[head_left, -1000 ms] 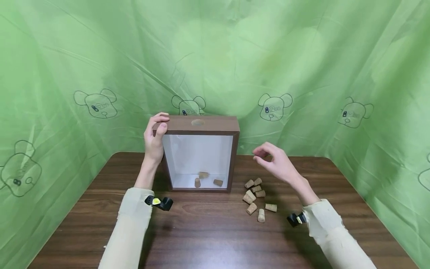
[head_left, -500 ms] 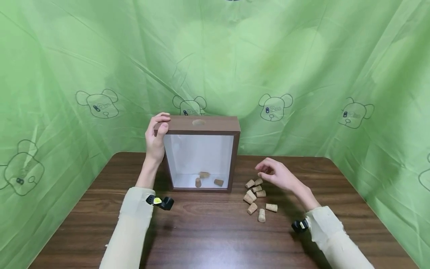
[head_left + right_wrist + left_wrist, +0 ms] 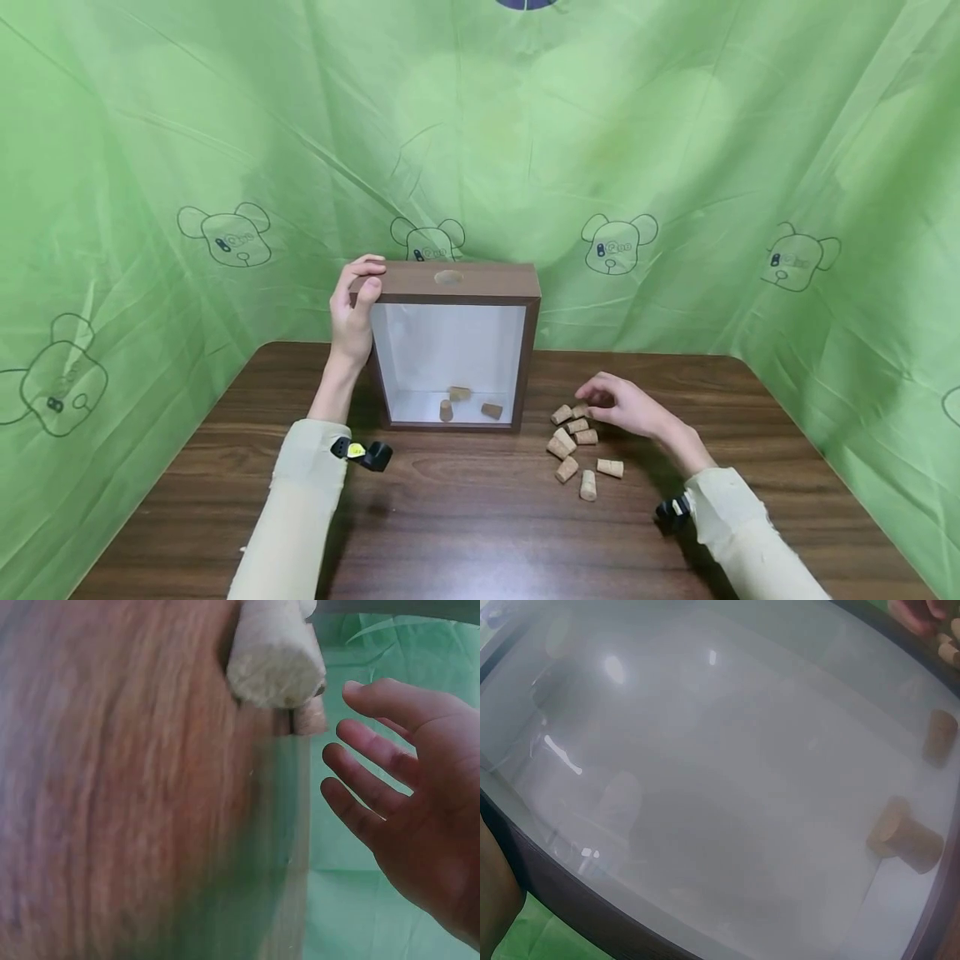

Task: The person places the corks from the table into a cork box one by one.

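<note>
A brown shadow box (image 3: 465,286) with a clear front and a round hole (image 3: 448,277) in its top stands upright on the table. My left hand (image 3: 352,312) grips its upper left corner, thumb on the front edge and fingers over the top. Inside, at the bottom, lie three corks, one a tipped cork (image 3: 492,411); the left wrist view shows another cork (image 3: 915,844) close up. My right hand (image 3: 626,404) is at the far end of a loose pile of corks (image 3: 562,443), thumb and fingers apart in the right wrist view, beside a cork (image 3: 276,664).
A cork (image 3: 611,468) and a standing cork (image 3: 588,486) lie nearer me, apart from the pile. The dark wooden table (image 3: 480,517) ends at a green curtain (image 3: 510,167) behind the box and at both sides.
My right hand has come down from above the table to the far corks of the pile. The left hand keeps its grip on the box, and the view has shifted slightly.
</note>
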`<action>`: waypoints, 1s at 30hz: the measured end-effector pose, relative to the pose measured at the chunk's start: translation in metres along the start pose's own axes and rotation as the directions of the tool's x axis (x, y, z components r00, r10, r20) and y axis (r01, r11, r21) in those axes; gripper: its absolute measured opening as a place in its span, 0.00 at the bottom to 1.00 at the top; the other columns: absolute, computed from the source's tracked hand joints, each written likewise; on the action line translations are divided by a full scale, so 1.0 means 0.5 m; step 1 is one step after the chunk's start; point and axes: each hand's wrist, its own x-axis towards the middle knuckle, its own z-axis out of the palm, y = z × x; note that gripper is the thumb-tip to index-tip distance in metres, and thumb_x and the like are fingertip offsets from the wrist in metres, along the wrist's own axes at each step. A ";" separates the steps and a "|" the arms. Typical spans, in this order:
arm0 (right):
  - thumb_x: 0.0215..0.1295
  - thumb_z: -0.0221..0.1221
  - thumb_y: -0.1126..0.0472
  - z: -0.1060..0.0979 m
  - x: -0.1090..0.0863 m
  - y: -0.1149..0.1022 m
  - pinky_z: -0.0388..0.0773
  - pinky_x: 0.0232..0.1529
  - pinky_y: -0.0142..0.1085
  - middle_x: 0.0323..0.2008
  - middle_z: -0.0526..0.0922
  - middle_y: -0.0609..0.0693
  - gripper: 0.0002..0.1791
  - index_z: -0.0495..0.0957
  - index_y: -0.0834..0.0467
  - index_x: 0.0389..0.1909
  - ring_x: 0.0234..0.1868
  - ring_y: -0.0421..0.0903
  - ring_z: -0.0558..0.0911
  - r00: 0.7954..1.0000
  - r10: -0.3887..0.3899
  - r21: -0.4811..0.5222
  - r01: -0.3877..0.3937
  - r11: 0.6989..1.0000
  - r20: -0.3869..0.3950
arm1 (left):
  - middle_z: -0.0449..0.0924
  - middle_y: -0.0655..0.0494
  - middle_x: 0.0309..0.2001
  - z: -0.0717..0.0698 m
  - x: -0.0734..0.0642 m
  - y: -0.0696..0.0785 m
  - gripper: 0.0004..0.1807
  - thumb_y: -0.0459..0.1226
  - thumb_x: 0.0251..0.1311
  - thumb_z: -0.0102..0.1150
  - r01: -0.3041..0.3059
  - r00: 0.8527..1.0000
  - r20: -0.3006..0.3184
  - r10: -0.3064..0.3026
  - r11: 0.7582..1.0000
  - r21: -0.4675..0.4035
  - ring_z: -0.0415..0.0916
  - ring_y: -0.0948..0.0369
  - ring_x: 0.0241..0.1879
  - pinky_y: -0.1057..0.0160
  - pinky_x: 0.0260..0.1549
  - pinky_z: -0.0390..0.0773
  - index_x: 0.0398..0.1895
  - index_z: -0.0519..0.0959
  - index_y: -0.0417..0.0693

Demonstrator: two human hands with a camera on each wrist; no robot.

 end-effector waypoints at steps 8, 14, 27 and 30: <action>0.61 0.64 0.65 0.005 -0.004 0.020 0.78 0.48 0.41 0.49 0.80 0.54 0.18 0.80 0.60 0.53 0.46 0.51 0.81 0.998 0.008 -0.025 -0.006 1.000 0.054 | 0.70 0.29 0.59 0.010 -0.007 0.034 0.22 0.37 0.62 0.51 0.001 1.000 0.011 -0.001 1.000 -0.001 0.68 0.58 0.61 0.62 0.61 0.62 0.48 0.71 0.22; 0.64 0.62 0.64 0.008 0.003 0.027 0.76 0.49 0.42 0.47 0.81 0.48 0.14 0.82 0.55 0.51 0.47 0.47 0.80 0.998 0.008 -0.098 -0.002 0.995 0.061 | 0.71 0.32 0.57 0.018 -0.012 0.063 0.22 0.38 0.63 0.52 0.010 1.000 0.007 -0.010 1.000 0.002 0.68 0.58 0.61 0.63 0.60 0.62 0.48 0.72 0.24; 0.59 0.64 0.65 -0.001 0.006 0.026 0.79 0.45 0.41 0.39 0.86 0.46 0.10 0.84 0.57 0.43 0.40 0.41 0.83 0.999 0.044 -0.113 -0.047 0.993 -0.032 | 0.73 0.35 0.58 0.003 0.000 0.003 0.21 0.38 0.63 0.53 -0.011 1.000 0.003 0.011 1.000 -0.014 0.68 0.56 0.61 0.63 0.61 0.62 0.48 0.73 0.25; 0.58 0.65 0.67 -0.010 0.007 0.017 0.80 0.43 0.38 0.39 0.87 0.48 0.11 0.84 0.59 0.42 0.39 0.42 0.83 0.995 0.013 -0.102 -0.023 0.995 -0.095 | 0.75 0.40 0.57 0.001 0.001 -0.001 0.20 0.40 0.62 0.54 -0.026 1.000 0.002 0.026 0.999 -0.023 0.69 0.55 0.61 0.62 0.60 0.63 0.47 0.74 0.28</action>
